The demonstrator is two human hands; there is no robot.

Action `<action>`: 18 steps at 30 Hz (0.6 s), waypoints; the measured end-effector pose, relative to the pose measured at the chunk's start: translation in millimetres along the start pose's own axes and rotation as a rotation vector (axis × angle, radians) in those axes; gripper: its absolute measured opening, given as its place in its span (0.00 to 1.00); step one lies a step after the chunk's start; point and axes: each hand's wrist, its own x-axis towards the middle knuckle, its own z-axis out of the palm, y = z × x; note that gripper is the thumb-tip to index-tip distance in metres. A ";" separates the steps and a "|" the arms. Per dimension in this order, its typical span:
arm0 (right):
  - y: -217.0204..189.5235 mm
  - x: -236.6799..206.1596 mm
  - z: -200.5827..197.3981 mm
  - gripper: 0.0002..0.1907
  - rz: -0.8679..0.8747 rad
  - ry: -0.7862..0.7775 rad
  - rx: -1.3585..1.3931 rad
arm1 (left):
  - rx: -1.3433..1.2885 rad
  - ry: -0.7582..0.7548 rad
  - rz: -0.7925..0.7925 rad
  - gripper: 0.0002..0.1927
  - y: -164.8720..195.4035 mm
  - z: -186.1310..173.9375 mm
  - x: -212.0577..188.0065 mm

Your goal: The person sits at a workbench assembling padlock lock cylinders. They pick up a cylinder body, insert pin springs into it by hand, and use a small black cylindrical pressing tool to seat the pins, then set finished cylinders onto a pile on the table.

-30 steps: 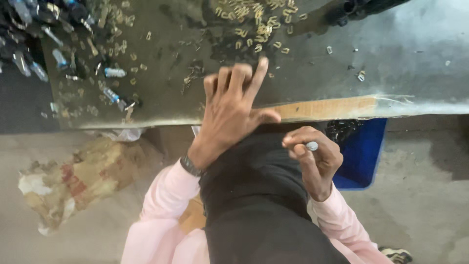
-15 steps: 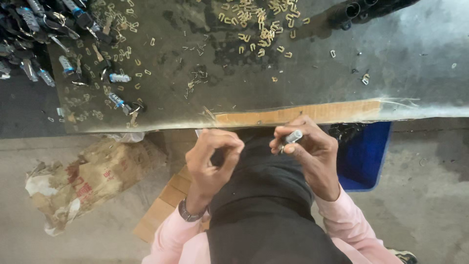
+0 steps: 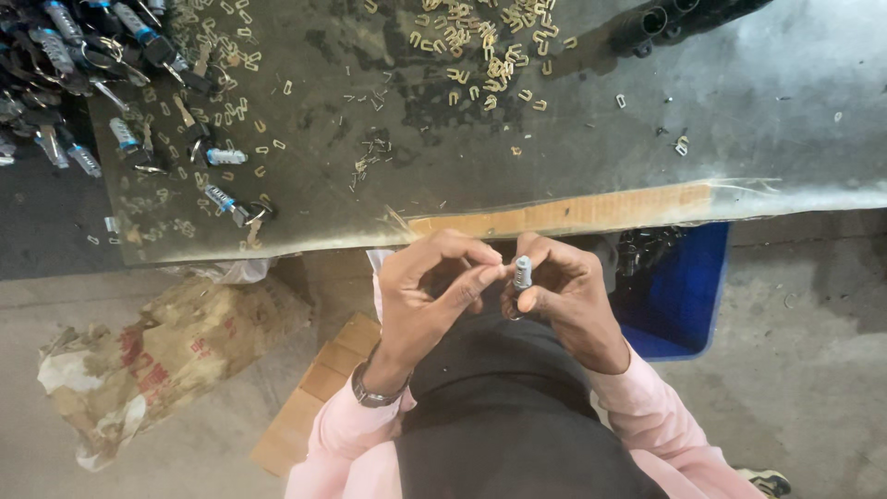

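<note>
My right hand [image 3: 565, 298] holds a small silvery metal cylinder [image 3: 523, 273] upright between thumb and fingers, just below the table's front edge and over my lap. My left hand [image 3: 434, 286] is curled beside it, its fingertips pinched together and touching the cylinder's side; whether a small part sits between them is hidden. A watch is on my left wrist. On the grey table [image 3: 591, 157] lie several small brass U-shaped clips [image 3: 480, 55] and a few more cylinders with blue ends [image 3: 226, 157].
A heap of cylinders and keys [image 3: 65, 55] fills the table's far left. Black tubes [image 3: 647, 23] lie at the top right. A blue bin [image 3: 679, 286] stands under the table on my right, a crumpled paper sack [image 3: 157, 356] and cardboard [image 3: 319, 393] on the floor at left.
My left hand came back from the table top, where it lay spread out, and closed up against the cylinder. My right hand lifted the cylinder and brought it toward the left hand.
</note>
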 end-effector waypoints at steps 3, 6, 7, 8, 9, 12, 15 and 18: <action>-3.2 0.4 4.8 0.15 -0.017 0.017 -0.023 | 0.061 0.012 0.029 0.05 -0.6 0.6 2.2; -8.5 1.0 13.2 0.16 -0.031 0.117 -0.122 | 0.002 -0.009 0.038 0.06 0.9 -0.2 4.1; -10.9 0.7 16.4 0.17 -0.041 0.151 -0.152 | -0.011 -0.016 0.027 0.06 1.9 -0.9 4.2; -13.6 0.4 19.1 0.17 -0.050 0.186 -0.183 | -0.025 -0.021 0.015 0.06 3.0 -1.2 3.9; -16.4 -0.1 21.5 0.16 -0.082 0.135 -0.191 | -0.007 0.004 -0.004 0.09 4.1 -1.1 3.1; -22.4 -2.3 25.0 0.14 -0.150 0.026 -0.225 | 0.033 0.049 -0.015 0.13 6.1 -0.5 1.4; -20.5 -2.9 23.6 0.19 -0.131 0.025 -0.229 | 0.037 0.041 0.054 0.07 6.5 -0.6 2.7; -12.5 -2.5 18.6 0.21 -0.077 0.089 -0.137 | 0.077 0.038 0.095 0.08 8.0 0.6 3.2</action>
